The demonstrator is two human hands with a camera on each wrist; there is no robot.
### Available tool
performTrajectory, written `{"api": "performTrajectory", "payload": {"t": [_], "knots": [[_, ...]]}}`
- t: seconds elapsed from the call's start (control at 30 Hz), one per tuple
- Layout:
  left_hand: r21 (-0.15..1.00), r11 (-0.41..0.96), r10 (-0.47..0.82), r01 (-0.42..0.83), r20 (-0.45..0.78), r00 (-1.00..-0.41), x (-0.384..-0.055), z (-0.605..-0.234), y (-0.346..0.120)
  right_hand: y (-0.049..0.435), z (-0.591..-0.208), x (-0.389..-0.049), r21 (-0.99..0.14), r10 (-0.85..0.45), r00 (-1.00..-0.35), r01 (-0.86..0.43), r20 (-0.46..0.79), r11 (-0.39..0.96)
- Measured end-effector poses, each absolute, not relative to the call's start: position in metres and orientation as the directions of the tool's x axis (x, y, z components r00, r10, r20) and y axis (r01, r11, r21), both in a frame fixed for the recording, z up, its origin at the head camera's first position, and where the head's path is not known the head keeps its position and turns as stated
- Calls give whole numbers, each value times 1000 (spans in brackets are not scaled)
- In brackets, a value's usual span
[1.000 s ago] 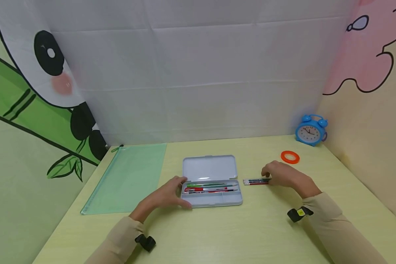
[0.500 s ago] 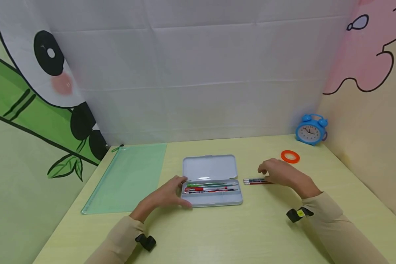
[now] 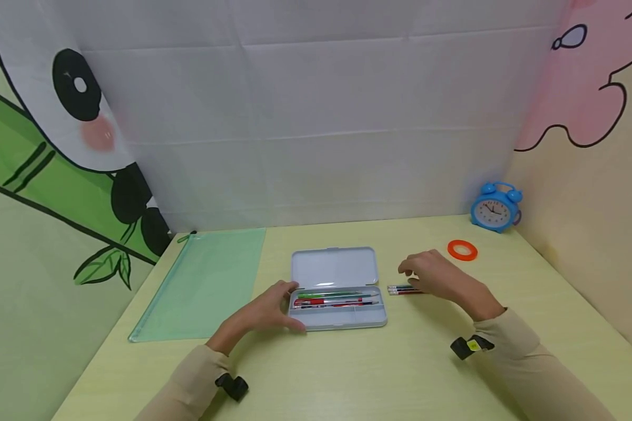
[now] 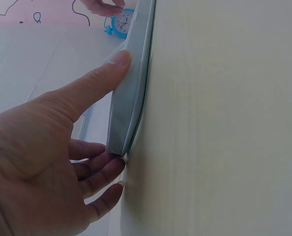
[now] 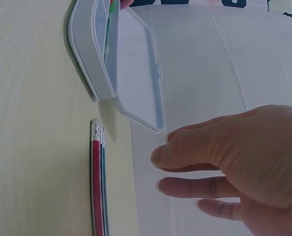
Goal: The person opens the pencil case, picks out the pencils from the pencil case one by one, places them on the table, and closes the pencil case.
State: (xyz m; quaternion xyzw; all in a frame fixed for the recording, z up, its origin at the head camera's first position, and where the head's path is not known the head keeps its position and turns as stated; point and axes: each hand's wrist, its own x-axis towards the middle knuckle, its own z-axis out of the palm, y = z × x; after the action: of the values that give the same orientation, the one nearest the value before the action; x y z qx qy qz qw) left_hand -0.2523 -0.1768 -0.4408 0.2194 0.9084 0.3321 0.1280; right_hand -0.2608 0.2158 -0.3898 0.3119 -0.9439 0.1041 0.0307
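An open pale pencil case (image 3: 320, 319) lies in the middle of the table in the head view, its lid tipped back and several pens and pencils (image 3: 337, 300) in its rear compartment. My left hand (image 3: 265, 307) holds the case by its left end; the left wrist view has the thumb (image 4: 104, 76) along the front wall and the fingertips at the corner. Right of the case lies a small bundle of pencils (image 5: 97, 177), eraser ends toward the case. My right hand (image 3: 434, 275) hovers over them, fingers loosely bent, with nothing in its grasp.
A green translucent zip pouch (image 3: 205, 286) lies flat on the left of the table. Beyond the right hand are an orange ring (image 3: 462, 250) and a blue alarm clock (image 3: 491, 210) by the wall. A white sheet (image 3: 316, 128) hangs behind the table.
My right hand has shifted left along the pencils, toward the case. The pencils stay in place, and my left hand has kept its position on the case.
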Motion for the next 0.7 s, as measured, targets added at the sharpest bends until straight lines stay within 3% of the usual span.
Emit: {"api": "performTrajectory", "payload": {"t": [0.23,0.7], "knots": [[664,679,486,313,-87,-870,-252,-441,-176,198,-392,-258,-119,-614,-773,-633,158,765],[656,689,480,309,-93,-872,-253,-441,-176,150,-402,-256,-133,-706,-688,-726,168,675]]}}
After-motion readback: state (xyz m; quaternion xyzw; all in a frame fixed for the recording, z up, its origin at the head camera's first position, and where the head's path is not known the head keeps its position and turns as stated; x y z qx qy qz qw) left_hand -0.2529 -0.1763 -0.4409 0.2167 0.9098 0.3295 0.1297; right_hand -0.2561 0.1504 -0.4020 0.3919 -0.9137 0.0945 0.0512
